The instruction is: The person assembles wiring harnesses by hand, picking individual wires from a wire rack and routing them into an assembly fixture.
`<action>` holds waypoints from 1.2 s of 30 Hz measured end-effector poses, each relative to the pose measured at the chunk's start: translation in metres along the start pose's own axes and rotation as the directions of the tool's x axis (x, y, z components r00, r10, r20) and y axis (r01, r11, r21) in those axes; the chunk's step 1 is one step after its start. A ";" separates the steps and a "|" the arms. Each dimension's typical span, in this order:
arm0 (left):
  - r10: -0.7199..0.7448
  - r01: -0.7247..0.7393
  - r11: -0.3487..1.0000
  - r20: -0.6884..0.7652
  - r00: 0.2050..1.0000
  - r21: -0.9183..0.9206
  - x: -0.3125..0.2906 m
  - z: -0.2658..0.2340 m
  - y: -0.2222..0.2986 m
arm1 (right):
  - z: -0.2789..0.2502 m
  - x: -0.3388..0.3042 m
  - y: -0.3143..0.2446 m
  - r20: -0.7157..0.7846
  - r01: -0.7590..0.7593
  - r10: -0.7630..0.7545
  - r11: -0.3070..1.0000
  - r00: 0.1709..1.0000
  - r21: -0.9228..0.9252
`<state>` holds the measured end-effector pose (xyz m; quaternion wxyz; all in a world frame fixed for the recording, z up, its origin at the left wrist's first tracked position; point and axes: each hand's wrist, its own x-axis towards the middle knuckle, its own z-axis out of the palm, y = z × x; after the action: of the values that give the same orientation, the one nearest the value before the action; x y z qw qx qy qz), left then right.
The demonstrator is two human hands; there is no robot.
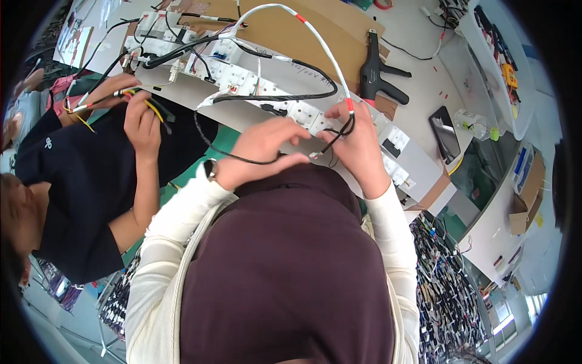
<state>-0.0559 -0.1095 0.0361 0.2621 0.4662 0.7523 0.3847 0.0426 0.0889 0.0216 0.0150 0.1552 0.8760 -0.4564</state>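
My right hand [359, 144] is closed round the black end of a wiring harness [327, 51], just below a red band on its white-sleeved stretch. From under those fingers a short black lead ends in a small white connector [313, 156]. My left hand [264, 148] faces it with thumb and fingers apart. A thin black cable [221, 151] runs across at the left hand's thumb; it does not look gripped. Behind both hands, a long board carries a row of white connector blocks [267, 88], with thicker black cable lying over it.
A black-handled clamp [377, 73] lies by brown cardboard [267, 30]. To the right are a phone [445, 134], a small clear bottle [471, 124] and a plastic bin [485, 91] of tools. At left, a co-worker's hands [142, 124] hold wires with yellow sleeving.
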 end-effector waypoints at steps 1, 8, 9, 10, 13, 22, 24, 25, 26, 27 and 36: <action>-0.030 0.032 0.995 0.023 0.999 -0.096 -0.002 0.012 0.003 | 0.003 -0.005 0.004 -0.056 0.063 -0.064 0.998 0.996 -0.030; -0.065 0.031 0.925 -0.076 0.995 -0.379 -0.025 0.047 -0.013 | -0.018 -0.023 -0.015 0.196 0.139 -0.170 0.977 0.966 0.159; -0.095 0.056 0.934 -0.095 0.991 -0.353 -0.029 0.046 -0.016 | -0.015 -0.021 -0.015 0.200 0.142 -0.172 0.978 0.965 0.153; -0.094 0.052 0.933 -0.100 0.991 -0.357 -0.031 0.045 -0.017 | -0.010 -0.016 -0.014 0.159 0.185 -0.207 0.972 0.965 0.142; -0.249 0.116 0.900 -0.277 0.928 -0.421 -0.031 0.040 -0.019 | 0.006 -0.004 -0.008 0.117 0.151 -0.173 0.972 0.978 0.180; -0.553 0.334 0.766 -0.298 0.778 -0.549 -0.016 0.060 -0.026 | 0.035 -0.008 -0.020 -0.122 0.229 -0.242 0.967 0.963 -0.113; -0.572 0.383 0.744 -0.226 0.789 -0.547 -0.016 0.061 -0.027 | 0.035 -0.008 -0.024 -0.102 0.289 -0.314 0.935 0.944 -0.204; -0.554 0.343 0.747 -0.249 0.795 -0.569 -0.016 0.062 -0.024 | 0.034 -0.007 -0.028 -0.094 0.320 -0.351 0.915 0.932 -0.245; -0.560 0.344 0.742 -0.250 0.790 -0.576 -0.016 0.064 -0.024 | 0.034 -0.007 -0.031 -0.086 0.350 -0.388 0.892 0.918 -0.285; -0.554 0.293 0.721 -0.268 0.789 -0.628 -0.015 0.067 -0.024 | 0.036 -0.008 -0.031 -0.077 0.352 -0.388 0.891 0.919 -0.285; -0.544 0.300 0.648 -0.149 0.826 -0.700 -0.013 0.072 -0.026 | 0.039 -0.010 -0.038 -0.101 0.250 -0.296 0.913 0.950 -0.321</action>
<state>-0.0086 -0.1040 -0.0258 0.3536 0.0785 0.6933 0.6231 0.0366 0.0344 0.0309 -0.0902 0.0603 0.9474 -0.3010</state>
